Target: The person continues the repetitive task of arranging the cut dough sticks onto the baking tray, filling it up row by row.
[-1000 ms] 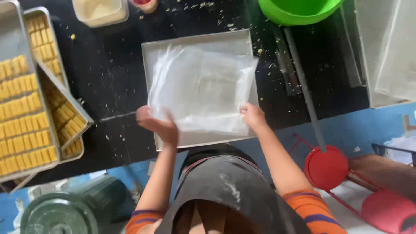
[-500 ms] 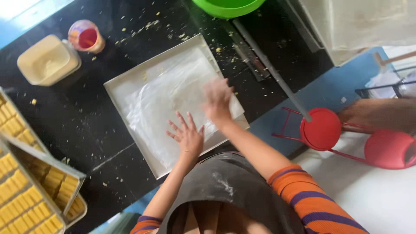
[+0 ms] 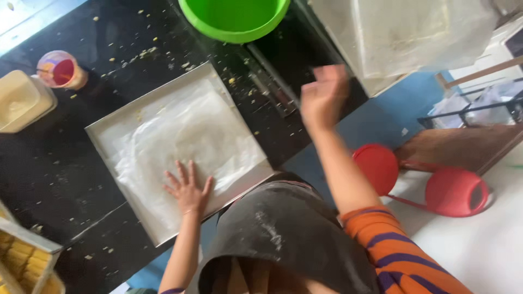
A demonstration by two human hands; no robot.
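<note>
The left hand (image 3: 188, 190) lies open and flat on the baking paper (image 3: 185, 136) inside the square tray (image 3: 103, 128) on the dark counter, while the right hand (image 3: 322, 95), blurred, loosely curled and empty, hangs above the counter edge, so the paper, pressed only at one side, could slide or wrinkle.

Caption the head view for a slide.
Left hand flat on the paper-lined tray, right hand lifted near the green bowl.
</note>
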